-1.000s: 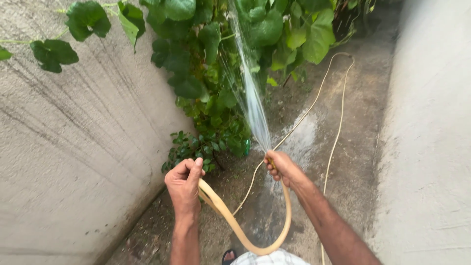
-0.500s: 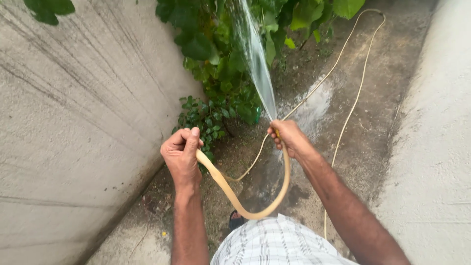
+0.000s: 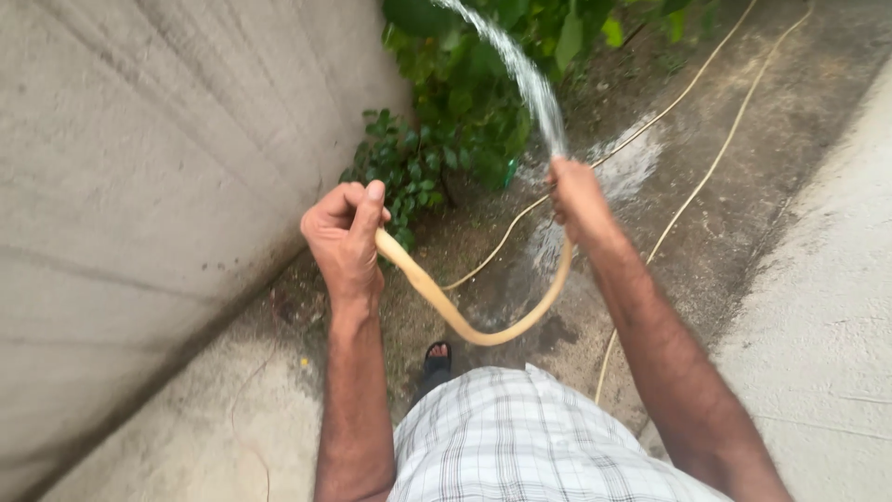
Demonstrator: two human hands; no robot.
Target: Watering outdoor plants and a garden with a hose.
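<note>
Narrow concrete alley, grey wall [image 3: 139, 186] running from 9 to 11 o'clock, damp ground [image 3: 743, 167] between it and a pale kerb at 3. Left hand [image 3: 346, 237] is fisted tight around the tan hose [image 3: 465, 325], thumb up; the hose sags in a U between both hands. Right hand [image 3: 578, 197] is curled closed over the hose end at 12 o'clock, fingers seemingly pinching the outlet, water jet [image 3: 520, 65] fanning up toward 12. Risks, as a judgement: wet grip could let the end slip and whip; pinch easing would drop the jet short. Slack hose lines [image 3: 715, 158] trail across the wet ground from 1 to 5 o'clock, and the sandalled foot [image 3: 437, 358] sits at 6, so a trip or skid looks possible. Leafy plants [image 3: 446, 139] crowd the wall at 12, blocking passage there.
</note>
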